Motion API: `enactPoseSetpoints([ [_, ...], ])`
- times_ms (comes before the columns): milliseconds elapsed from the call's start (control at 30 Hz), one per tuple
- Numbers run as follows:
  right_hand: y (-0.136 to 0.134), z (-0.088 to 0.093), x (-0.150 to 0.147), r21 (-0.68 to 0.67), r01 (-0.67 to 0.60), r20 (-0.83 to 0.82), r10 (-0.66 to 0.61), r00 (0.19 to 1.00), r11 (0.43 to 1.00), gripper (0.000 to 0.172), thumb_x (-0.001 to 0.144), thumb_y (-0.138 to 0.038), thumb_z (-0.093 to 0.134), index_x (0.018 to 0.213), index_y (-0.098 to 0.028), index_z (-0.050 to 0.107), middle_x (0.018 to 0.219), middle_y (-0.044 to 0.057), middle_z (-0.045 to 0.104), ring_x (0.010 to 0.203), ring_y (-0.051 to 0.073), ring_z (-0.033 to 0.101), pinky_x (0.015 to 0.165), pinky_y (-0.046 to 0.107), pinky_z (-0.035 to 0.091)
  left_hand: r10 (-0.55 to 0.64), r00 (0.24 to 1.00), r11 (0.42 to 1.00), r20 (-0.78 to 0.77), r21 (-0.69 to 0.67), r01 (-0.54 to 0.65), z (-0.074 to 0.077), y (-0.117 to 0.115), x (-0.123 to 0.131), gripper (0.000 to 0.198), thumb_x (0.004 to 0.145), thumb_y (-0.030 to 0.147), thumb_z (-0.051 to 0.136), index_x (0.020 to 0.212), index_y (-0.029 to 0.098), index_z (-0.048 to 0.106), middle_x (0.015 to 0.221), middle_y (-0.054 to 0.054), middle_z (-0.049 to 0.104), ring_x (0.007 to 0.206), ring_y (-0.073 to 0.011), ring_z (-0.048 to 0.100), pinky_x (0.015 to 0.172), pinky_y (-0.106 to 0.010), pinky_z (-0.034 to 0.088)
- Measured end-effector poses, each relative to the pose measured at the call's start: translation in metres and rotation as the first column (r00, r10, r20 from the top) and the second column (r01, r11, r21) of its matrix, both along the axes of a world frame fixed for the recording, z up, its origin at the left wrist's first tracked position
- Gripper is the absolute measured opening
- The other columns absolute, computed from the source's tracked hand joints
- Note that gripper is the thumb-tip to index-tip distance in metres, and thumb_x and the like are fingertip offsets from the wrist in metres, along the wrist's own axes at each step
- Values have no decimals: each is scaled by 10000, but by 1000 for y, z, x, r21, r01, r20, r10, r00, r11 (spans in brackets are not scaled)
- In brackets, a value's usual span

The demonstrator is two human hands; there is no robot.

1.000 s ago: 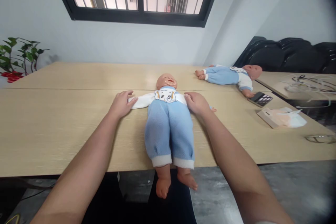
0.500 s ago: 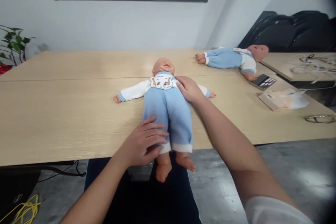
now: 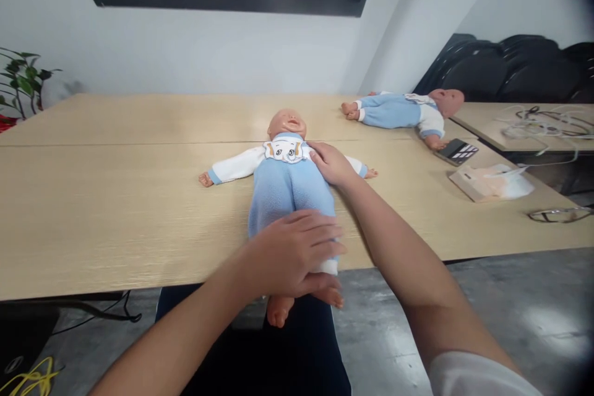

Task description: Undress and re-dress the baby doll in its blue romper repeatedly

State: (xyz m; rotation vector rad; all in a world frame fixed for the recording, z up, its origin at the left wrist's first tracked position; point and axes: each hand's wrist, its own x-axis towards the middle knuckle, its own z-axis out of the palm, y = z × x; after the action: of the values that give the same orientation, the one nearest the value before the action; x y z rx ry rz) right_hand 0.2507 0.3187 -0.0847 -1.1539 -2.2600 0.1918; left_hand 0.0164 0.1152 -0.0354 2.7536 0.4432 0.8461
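A baby doll point(image 3: 278, 189) in blue trousers and a white top with an animal-face bib lies on its back, head toward the wall, feet over the table's front edge. My left hand point(image 3: 297, 253) is over the doll's lower legs, fingers spread and slightly blurred, hiding part of both trouser legs. Against the doll's side, at the chest and upper arm, rests my right hand point(image 3: 330, 163), with its fingers extended and nothing gripped.
A second doll point(image 3: 394, 110) lies at the back right of the wooden table point(image 3: 116, 198). Near it are a dark phone-like object point(image 3: 457, 152), a tissue box point(image 3: 471, 184) and glasses point(image 3: 559, 215). Cables point(image 3: 547, 124) lie on another table; a plant point(image 3: 28, 81) stands left.
My left hand has moved right, from one trouser leg across to the other. My right hand stays at the doll's side. The view has tilted slightly upward.
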Motion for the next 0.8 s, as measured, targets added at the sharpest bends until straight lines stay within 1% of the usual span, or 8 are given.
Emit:
enactPoseSetpoints([
  [67,1,0,1,-14,12,-3,-12,1000,1000,542,1077,-484,385,1462,-181,619,1473,132,657,1333,331,613,1151,524,470,-65,997,996,-45,53,67,9,19,18,343,999,508,637,1061,180,716,1286,-114,749,1284,-274,638,1170,-456,455],
  [133,1,-1,1,-28,29,-11,-29,1000,999,542,1075,-483,390,1465,-184,618,1466,135,662,1330,332,618,1147,534,477,-95,992,992,-86,80,102,12,41,32,369,992,538,634,898,190,712,1038,-90,783,1072,-270,689,1035,-453,507],
  [200,2,-2,3,-40,31,-17,-32,999,999,542,1076,-487,393,1470,-189,615,1465,134,662,1335,326,617,1153,531,478,-112,989,985,-100,121,124,8,63,41,402,1014,526,597,793,202,688,841,-63,748,888,-247,671,904,-431,508],
  [300,3,-4,4,-52,25,-25,-26,999,998,539,1076,-500,396,1480,-211,607,1477,123,655,1345,323,614,1158,534,478,-150,987,970,-58,184,158,-9,83,45,399,1048,457,549,759,212,675,747,-41,710,774,-217,627,800,-398,463],
  [400,4,-5,4,-59,28,-31,-30,999,998,547,1077,-521,392,1484,-222,605,1478,115,655,1342,327,614,1162,539,475,-156,988,971,-13,181,155,-25,89,44,370,1049,414,549,759,218,669,745,-37,712,765,-211,618,787,-397,443],
  [467,4,-6,4,-55,23,-32,-25,999,998,560,1075,-537,395,1473,-210,615,1467,124,660,1338,330,613,1164,533,472,-149,988,980,36,140,143,-29,88,42,362,1059,396,526,774,218,661,772,-38,724,795,-209,623,809,-395,445],
  [633,7,-9,5,-4,24,-56,-24,998,1000,547,1061,-551,410,1443,-234,637,1431,125,677,1306,351,616,1148,561,466,-66,982,998,177,8,66,-19,87,32,378,1077,355,447,748,218,574,771,-34,687,784,-184,593,818,-362,459],
  [800,3,-6,1,126,114,-106,-101,989,985,453,1047,-491,436,1296,-227,708,1285,131,727,1215,350,643,1095,545,488,-3,982,998,188,-60,15,-20,91,30,410,1080,367,426,714,218,535,713,-12,609,729,-166,537,807,-345,451],
])
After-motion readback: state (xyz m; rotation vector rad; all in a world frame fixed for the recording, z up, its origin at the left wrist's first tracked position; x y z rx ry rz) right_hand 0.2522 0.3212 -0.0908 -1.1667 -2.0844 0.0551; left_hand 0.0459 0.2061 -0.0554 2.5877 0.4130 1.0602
